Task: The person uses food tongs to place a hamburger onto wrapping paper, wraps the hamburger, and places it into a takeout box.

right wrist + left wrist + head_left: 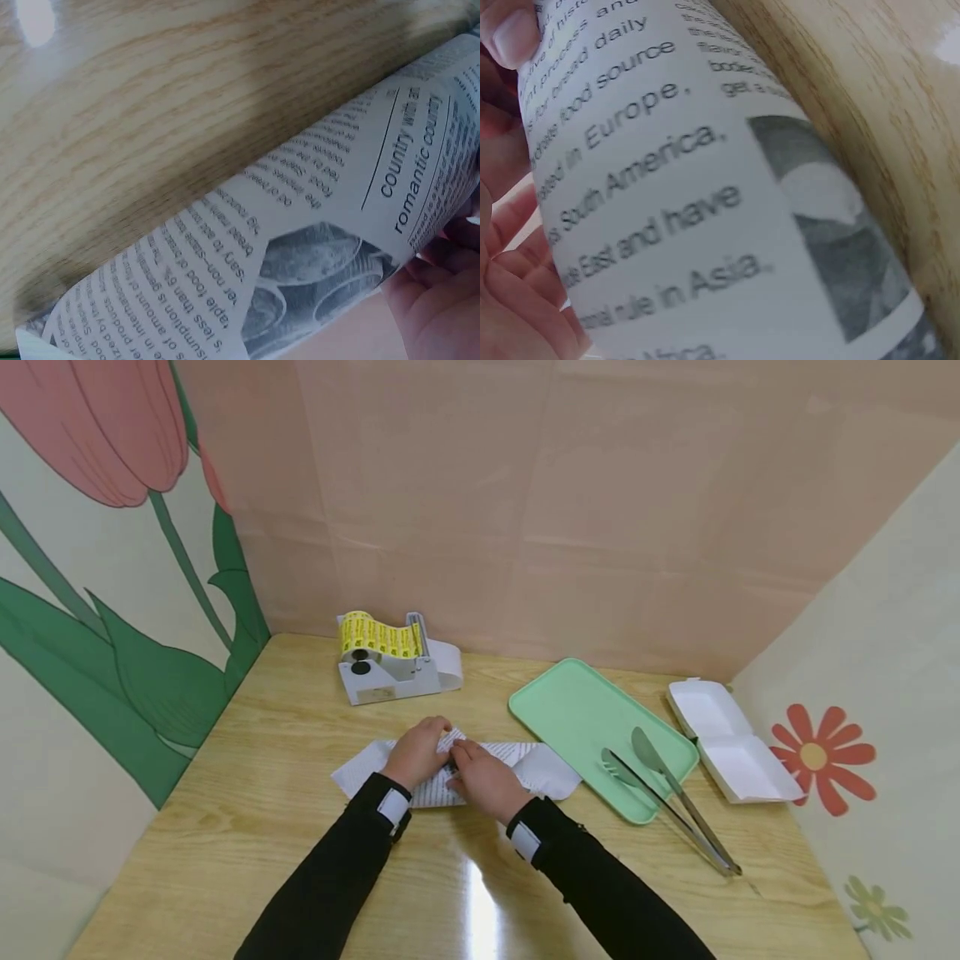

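Observation:
A sheet of newsprint-patterned wrapping paper (437, 792) is folded into a long, rounded bundle on the table; what it may enclose is hidden. My left hand (417, 755) grips the paper's upper edge near its middle. In the left wrist view, the thumb (516, 37) lies at the edge of the printed paper (660, 180), with the other fingers along its far side. Close beside it, my right hand (486, 777) holds the same edge. The right wrist view shows its curled fingers (442, 292) partly behind the paper (225, 262).
A label dispenser (397, 664) with a yellow roll stands behind the paper. To the right lies a green tray (566, 710), with tongs (678, 814) resting across its edge. An open white clamshell box (738, 752) sits at the table's right side.

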Action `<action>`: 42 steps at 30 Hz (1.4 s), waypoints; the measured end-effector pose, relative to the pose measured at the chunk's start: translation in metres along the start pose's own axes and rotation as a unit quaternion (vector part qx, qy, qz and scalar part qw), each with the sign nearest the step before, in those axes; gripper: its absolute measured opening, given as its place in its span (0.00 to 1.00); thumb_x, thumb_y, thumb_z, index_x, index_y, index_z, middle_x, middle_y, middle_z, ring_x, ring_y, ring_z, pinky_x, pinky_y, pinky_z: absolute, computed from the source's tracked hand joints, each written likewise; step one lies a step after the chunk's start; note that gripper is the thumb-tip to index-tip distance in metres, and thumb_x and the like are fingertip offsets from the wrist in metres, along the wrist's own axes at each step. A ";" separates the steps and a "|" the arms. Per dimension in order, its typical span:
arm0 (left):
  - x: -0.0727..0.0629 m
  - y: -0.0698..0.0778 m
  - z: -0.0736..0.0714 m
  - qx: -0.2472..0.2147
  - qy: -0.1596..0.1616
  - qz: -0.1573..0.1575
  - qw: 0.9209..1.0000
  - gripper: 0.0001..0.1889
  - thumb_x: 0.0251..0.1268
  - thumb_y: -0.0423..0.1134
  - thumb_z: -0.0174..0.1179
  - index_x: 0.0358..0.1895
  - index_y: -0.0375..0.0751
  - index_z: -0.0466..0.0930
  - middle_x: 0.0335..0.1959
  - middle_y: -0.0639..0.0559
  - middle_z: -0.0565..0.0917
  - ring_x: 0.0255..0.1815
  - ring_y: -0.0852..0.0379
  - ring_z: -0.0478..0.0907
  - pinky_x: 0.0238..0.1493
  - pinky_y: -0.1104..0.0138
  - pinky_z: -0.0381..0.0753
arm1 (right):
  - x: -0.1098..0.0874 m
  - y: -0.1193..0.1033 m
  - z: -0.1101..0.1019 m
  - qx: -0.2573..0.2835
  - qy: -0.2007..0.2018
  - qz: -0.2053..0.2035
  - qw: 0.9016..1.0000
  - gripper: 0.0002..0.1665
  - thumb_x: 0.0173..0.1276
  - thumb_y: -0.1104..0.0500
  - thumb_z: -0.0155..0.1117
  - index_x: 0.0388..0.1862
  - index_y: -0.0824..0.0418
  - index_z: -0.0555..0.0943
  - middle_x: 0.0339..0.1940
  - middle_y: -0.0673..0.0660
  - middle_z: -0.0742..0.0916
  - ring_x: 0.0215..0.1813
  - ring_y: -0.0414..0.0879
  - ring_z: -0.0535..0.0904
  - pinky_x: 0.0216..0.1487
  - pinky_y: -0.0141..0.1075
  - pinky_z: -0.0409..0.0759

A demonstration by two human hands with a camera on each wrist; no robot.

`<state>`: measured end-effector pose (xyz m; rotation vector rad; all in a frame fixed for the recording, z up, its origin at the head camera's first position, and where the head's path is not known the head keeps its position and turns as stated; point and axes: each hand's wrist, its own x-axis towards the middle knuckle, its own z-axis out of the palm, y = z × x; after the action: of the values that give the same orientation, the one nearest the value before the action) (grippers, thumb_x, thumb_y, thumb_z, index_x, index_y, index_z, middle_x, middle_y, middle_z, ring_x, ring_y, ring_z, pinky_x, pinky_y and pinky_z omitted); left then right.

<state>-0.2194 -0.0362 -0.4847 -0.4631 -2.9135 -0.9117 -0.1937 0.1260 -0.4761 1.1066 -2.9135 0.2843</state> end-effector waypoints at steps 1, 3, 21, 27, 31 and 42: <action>-0.001 0.000 0.000 0.003 0.002 0.002 1.000 0.19 0.58 0.33 0.70 0.52 0.36 0.77 0.51 0.40 0.80 0.52 0.43 0.79 0.54 0.53 0.77 | 0.001 0.000 0.000 0.001 -0.004 0.000 1.000 0.31 0.69 0.54 0.68 0.63 0.71 0.73 0.65 0.69 0.77 0.66 0.59 0.73 0.64 0.47 0.73; -0.002 -0.001 0.000 0.016 0.006 0.010 1.000 0.17 0.58 0.34 0.70 0.49 0.37 0.78 0.49 0.41 0.80 0.50 0.43 0.79 0.53 0.53 0.77 | 0.002 0.001 -0.001 0.002 -0.017 0.000 1.000 0.32 0.69 0.53 0.67 0.64 0.72 0.72 0.66 0.70 0.75 0.67 0.61 0.72 0.65 0.48 0.72; -0.005 0.001 -0.010 0.088 -0.139 0.009 0.986 0.18 0.75 0.44 0.54 0.62 0.42 0.79 0.56 0.44 0.82 0.58 0.43 0.78 0.55 0.45 0.75 | 0.015 0.009 -0.014 0.037 -0.146 0.068 0.986 0.40 0.70 0.44 0.64 0.74 0.61 0.64 0.71 0.63 0.73 0.72 0.60 0.64 0.69 0.69 0.49; -0.003 0.001 -0.009 0.087 -0.152 -0.009 0.985 0.22 0.75 0.51 0.52 0.63 0.44 0.78 0.57 0.44 0.81 0.59 0.43 0.77 0.56 0.41 0.71 | 0.013 0.010 -0.013 0.044 -0.136 0.076 0.987 0.39 0.70 0.43 0.63 0.72 0.61 0.65 0.71 0.62 0.72 0.75 0.62 0.60 0.69 0.70 0.46; -0.002 0.000 -0.009 0.090 -0.151 -0.021 0.984 0.23 0.75 0.54 0.53 0.62 0.44 0.79 0.58 0.45 0.81 0.60 0.44 0.77 0.56 0.39 0.70 | 0.007 0.009 -0.011 0.032 -0.102 0.070 0.992 0.36 0.70 0.42 0.63 0.69 0.61 0.69 0.71 0.63 0.72 0.75 0.64 0.59 0.68 0.70 0.50; -0.002 -0.002 -0.006 0.101 -0.162 -0.031 0.981 0.23 0.75 0.55 0.52 0.61 0.45 0.80 0.57 0.46 0.82 0.59 0.45 0.77 0.56 0.37 0.69 | -0.026 -0.007 -0.013 0.081 0.057 0.135 0.986 0.14 0.69 0.50 0.66 0.33 0.61 0.79 0.29 0.54 0.80 0.32 0.49 0.77 0.35 0.42 0.74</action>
<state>-0.2185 -0.0415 -0.4812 -0.5556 -3.2854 -0.5815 -0.1704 0.1400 -0.4641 0.6773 -2.9753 0.5778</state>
